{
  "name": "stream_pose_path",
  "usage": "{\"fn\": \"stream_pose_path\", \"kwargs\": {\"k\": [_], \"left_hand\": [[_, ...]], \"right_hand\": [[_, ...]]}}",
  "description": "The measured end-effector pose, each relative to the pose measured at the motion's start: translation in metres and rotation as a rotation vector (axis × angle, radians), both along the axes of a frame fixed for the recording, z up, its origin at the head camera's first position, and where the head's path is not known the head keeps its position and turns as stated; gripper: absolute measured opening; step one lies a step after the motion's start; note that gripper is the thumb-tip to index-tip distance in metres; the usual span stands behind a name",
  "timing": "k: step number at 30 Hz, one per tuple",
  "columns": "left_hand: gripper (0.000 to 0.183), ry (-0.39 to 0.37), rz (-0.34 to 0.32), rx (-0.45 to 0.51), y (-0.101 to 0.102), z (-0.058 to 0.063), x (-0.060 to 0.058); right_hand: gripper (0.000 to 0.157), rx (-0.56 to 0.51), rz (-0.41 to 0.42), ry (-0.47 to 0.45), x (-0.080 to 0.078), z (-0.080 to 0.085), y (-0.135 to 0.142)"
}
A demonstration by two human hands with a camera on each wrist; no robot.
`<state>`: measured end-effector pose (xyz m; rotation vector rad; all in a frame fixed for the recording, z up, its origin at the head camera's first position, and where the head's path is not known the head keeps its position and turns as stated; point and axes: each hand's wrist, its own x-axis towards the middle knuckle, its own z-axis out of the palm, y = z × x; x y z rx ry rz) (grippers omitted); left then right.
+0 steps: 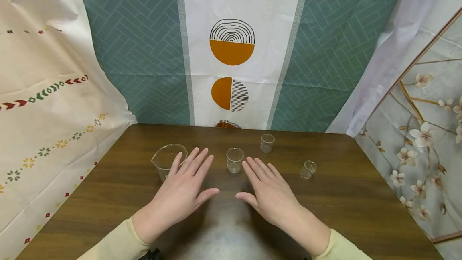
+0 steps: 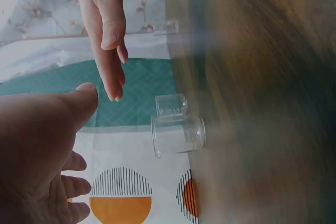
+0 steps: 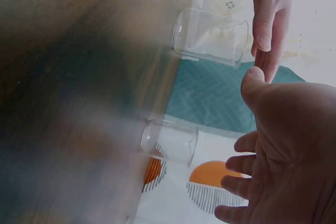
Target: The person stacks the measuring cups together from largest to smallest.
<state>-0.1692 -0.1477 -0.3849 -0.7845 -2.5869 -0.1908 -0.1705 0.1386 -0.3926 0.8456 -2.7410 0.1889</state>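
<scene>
My left hand (image 1: pixel 182 191) is held palm down over the table, fingers straight, with nothing in its grasp. It partly hides a large glass beaker (image 1: pixel 163 159) with a pouring spout, standing upright at the left. Across from it, my right hand (image 1: pixel 268 191) hovers with straight fingers, also holding nothing. A medium beaker (image 1: pixel 235 161) stands between and just beyond the two hands, close to the right fingertips. Farther back is a smaller beaker (image 1: pixel 267 144); the smallest beaker (image 1: pixel 308 170) sits to the right. In the wrist views both hands appear raised above the tabletop.
The beakers share a brown wooden table (image 1: pixel 343 196). A green and white patterned cloth (image 1: pixel 155 51) hangs behind its back edge. Cream cloth (image 1: pixel 43 111) drapes along the left side, and a floral cloth (image 1: pixel 415 163) along the right.
</scene>
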Motion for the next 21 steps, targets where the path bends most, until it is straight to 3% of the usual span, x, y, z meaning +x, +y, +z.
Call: {"fn": "stream_pose_path", "kwargs": {"k": [21], "left_hand": [[0.089, -0.018, 0.068, 0.039, -0.021, 0.006, -0.003]], "right_hand": [[0.087, -0.002, 0.041, 0.017, -0.008, -0.001, -0.018]]}}
